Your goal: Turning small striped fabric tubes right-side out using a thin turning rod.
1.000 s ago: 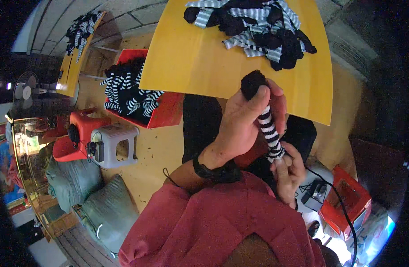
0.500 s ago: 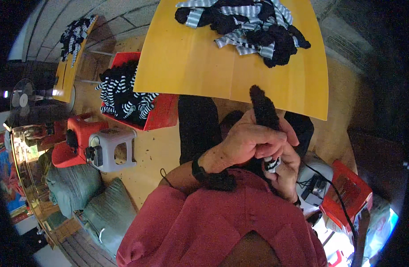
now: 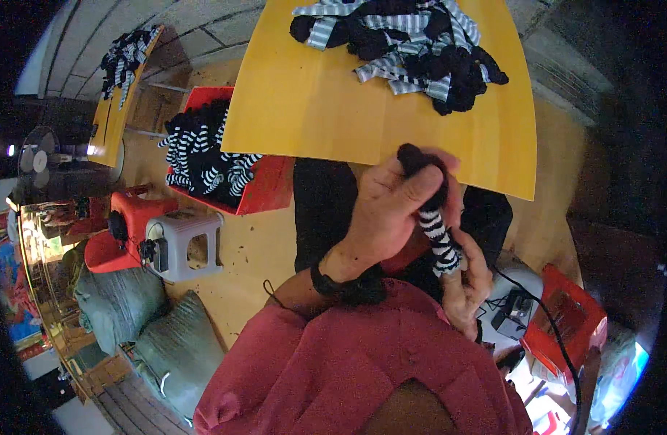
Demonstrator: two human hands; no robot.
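From the head view: my left hand [image 3: 388,210] has come back up from my lap, where it sat half a second ago, and it's wrapped round the sock [image 3: 431,217] again, fingers [image 3: 420,190] curled tight over the black toe end with the thumb across the front. The sock stands nearly upright between my hands, just below the near edge of the yellow desk [image 3: 311,109], black cap on top, striped leg running down. My right hand [image 3: 467,286] is underneath, fingers closed on the striped lower end, pinching it taut. So compared with a second ago the sock is back to the stretched, lifted pose, after dipping low in between; I read that as me pulling it straight or turning it, still mid-handling, not ready to set down. On the desk's far side the pile [image 3: 413,47] of striped and black socks lies untouched, well apart from my hands. To my left the red bin [image 3: 272,192] holds more striped socks, with a grey stool [image 3: 192,246] just beside it on the floor.
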